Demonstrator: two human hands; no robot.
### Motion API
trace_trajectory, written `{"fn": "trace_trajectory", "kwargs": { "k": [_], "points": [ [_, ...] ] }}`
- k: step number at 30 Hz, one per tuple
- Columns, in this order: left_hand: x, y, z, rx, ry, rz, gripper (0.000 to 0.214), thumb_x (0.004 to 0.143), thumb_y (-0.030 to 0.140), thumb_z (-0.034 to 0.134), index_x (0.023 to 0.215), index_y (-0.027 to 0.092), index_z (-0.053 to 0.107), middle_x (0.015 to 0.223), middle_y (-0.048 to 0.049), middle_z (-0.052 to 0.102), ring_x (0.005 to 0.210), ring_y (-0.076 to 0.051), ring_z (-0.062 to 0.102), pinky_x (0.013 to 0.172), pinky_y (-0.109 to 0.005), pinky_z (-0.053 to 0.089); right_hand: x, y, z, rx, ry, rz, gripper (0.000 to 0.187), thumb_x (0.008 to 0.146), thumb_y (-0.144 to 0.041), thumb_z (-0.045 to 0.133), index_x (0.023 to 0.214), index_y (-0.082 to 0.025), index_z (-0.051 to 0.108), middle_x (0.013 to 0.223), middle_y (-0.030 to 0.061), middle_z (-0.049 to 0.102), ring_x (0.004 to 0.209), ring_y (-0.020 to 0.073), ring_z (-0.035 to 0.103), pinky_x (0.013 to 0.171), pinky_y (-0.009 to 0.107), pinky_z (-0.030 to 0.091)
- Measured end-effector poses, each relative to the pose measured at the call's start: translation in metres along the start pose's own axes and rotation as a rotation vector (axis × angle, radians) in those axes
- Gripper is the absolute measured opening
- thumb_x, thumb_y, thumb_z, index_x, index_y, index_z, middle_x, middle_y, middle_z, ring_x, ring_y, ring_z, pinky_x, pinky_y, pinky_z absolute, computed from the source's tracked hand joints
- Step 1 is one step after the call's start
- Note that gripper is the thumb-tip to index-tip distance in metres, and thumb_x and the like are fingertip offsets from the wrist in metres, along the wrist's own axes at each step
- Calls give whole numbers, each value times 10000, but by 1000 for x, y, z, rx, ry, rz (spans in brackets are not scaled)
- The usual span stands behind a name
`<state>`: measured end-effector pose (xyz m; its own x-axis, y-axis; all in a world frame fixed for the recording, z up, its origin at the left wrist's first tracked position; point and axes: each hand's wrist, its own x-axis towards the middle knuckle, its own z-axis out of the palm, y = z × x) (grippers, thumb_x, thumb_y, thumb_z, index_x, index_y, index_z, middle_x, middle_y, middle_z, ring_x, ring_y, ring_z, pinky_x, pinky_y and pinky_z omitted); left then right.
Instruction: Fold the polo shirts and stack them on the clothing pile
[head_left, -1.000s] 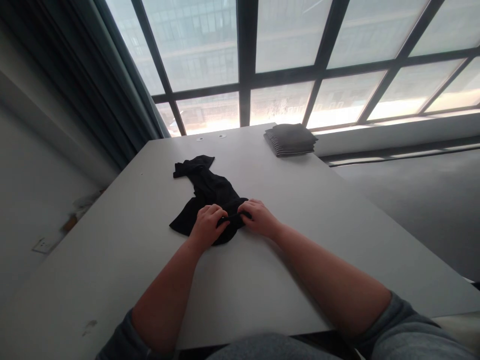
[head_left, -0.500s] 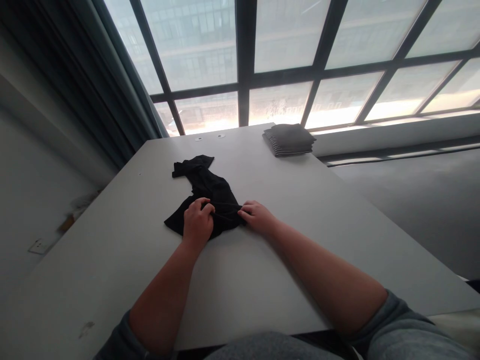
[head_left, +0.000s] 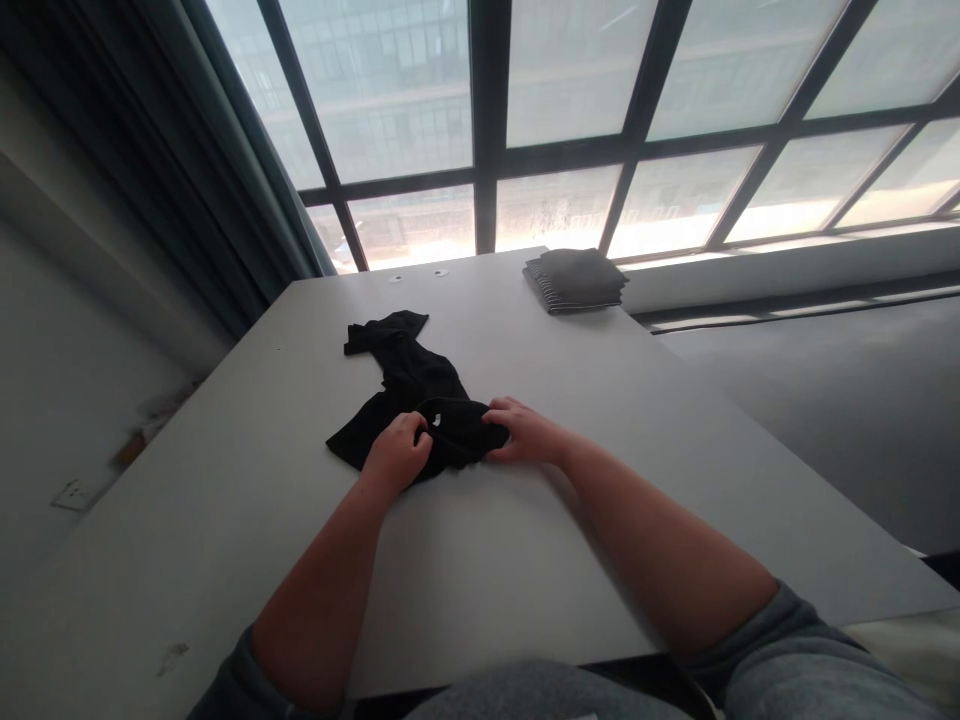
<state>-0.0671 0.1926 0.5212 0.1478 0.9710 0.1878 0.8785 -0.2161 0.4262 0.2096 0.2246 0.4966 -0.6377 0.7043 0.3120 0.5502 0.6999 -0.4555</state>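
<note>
A crumpled black garment lies on the white table, stretching from the middle toward the far left. My left hand is closed on its near edge, fingers curled into the cloth. My right hand pinches the same near edge a little to the right. Between the two hands the fabric is lifted into a small open loop.
A stack of folded dark cloths sits at the table's far edge by the window. A dark curtain hangs at the left. A wall socket shows low on the left wall.
Both hands have pulled the garment's near edge up and apart, opening a loop of cloth. The left hand slid slightly toward me; the right hand turned inward.
</note>
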Motion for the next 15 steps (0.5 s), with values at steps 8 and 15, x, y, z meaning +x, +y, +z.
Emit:
{"fn": "trace_trajectory", "kwargs": {
  "k": [8,15],
  "points": [
    [-12,7,-3,-129,-180,377,157,839,212,636,983,236,695,1397,-70,561,1144,-235,641,1017,-361,519,-5,13,-3,-97,135,117,648,753,-204,792,1375,-150,615,1313,162,623,1214,318,569,1073,453,477],
    [-9,11,-6,-109,-41,336,123,910,256,619,797,208,634,1277,-71,669,1050,-221,684,948,-355,552,-3,15,-10,-247,216,177,451,807,-311,814,1207,-154,677,1152,131,652,1104,296,560,1046,432,461]
  ]
}}
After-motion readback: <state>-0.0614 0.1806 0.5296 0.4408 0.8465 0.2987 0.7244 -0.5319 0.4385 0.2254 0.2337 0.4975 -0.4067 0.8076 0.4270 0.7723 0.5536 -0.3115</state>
